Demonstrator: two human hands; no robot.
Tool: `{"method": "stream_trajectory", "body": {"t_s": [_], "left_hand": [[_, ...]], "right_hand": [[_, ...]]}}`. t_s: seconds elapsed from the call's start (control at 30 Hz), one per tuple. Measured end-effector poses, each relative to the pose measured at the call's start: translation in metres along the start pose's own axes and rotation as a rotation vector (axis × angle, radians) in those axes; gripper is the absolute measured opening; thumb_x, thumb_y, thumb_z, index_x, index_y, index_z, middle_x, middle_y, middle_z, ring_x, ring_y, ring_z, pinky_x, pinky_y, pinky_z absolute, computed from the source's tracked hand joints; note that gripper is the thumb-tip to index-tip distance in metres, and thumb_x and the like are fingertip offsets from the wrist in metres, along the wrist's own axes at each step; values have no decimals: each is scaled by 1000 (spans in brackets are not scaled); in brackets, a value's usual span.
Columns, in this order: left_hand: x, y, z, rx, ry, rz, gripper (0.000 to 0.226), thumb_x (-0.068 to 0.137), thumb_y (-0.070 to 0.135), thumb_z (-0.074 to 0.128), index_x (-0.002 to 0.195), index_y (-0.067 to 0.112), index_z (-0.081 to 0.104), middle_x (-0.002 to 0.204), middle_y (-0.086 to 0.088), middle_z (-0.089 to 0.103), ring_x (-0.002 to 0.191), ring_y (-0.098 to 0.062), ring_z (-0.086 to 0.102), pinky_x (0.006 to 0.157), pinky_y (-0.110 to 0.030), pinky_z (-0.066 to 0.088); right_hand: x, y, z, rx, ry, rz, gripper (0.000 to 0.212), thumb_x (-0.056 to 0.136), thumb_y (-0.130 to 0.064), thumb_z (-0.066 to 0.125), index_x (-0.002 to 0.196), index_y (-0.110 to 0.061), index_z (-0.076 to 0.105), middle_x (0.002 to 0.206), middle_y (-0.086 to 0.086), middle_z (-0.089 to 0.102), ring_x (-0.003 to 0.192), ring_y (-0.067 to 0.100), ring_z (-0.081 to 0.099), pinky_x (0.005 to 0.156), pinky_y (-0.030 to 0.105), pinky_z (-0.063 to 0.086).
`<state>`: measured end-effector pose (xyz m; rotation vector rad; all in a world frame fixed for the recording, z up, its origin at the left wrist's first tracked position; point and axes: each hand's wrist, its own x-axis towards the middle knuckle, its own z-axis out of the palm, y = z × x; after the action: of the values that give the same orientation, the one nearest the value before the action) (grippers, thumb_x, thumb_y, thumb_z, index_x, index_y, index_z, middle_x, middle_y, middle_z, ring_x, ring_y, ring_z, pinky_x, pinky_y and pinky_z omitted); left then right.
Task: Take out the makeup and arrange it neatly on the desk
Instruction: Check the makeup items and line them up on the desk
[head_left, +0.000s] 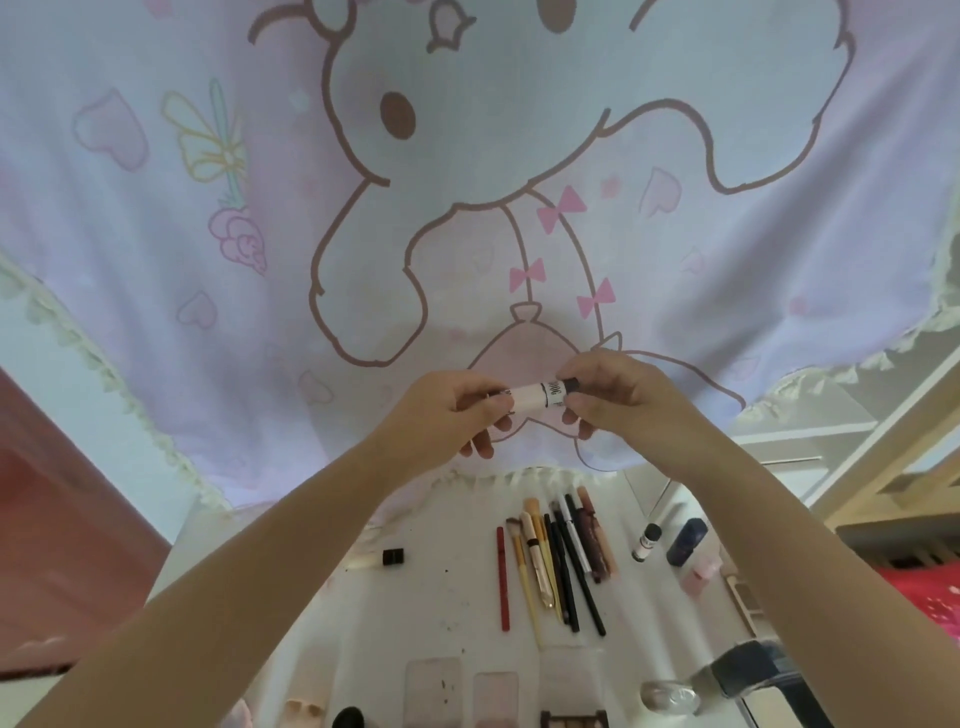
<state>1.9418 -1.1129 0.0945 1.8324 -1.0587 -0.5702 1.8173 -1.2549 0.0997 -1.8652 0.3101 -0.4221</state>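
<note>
Both my hands are raised in front of a pink cartoon curtain, holding a small pale-pink tube (531, 397) with a dark cap and a black-and-white label. My left hand (451, 413) pinches its left end, and my right hand (613, 397) grips the capped right end. Below on the white desk (447, 587) lies a row of brushes and pencils (558, 564), with a red pencil (502, 577) beside them. Pale pink palettes (434, 693) lie along the near edge.
A small black-capped item (393, 557) lies at the desk's left. A little dark-capped bottle (645, 542), a dark blue case (687, 540) and a pink box (701, 574) sit at the right. A clear jar (667, 696) and a dark container (748, 670) stand at lower right.
</note>
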Motion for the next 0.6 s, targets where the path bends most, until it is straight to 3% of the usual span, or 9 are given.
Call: {"method": "stream_trajectory", "body": {"t_s": [0.1,0.2,0.27,0.4,0.6], "left_hand": [[-1,0,-3,6,3,25,17,92,11,49,103,17,60,72,10,62,46,6,54,49,-6,44],[-1,-2,-4,28,5,49,16,91,10,51,98,23,57,72,12,61,48,8,55,52,-6,45],[-1,-4,-6,57,17,67,17,90,9,53,96,25,57,73,13,61,51,9,56,54,-5,45],[0,-8,-11,142,24,85,22,85,9,60,93,29,58,74,16,60,57,14,56,57,0,43],[3,-13,-10,247,78,79,21,80,11,66,97,25,66,75,21,59,63,15,55,66,5,40]], "right_hand": [[1,-3,2,47,-19,67,15,92,-10,47,100,-20,54,76,-5,63,56,5,62,55,17,52],[5,-5,4,-23,-33,133,23,96,-22,41,83,-15,59,52,-5,63,41,6,54,46,18,45],[7,-5,6,-86,-39,85,25,94,-15,45,74,-18,59,48,-7,60,39,3,51,47,17,44],[8,-1,7,-53,-80,-12,29,88,4,50,85,-24,58,62,-9,63,49,-1,57,53,11,49],[10,7,11,-53,-74,-9,38,84,9,54,85,-28,57,80,-4,63,56,-3,61,62,10,51]]}}
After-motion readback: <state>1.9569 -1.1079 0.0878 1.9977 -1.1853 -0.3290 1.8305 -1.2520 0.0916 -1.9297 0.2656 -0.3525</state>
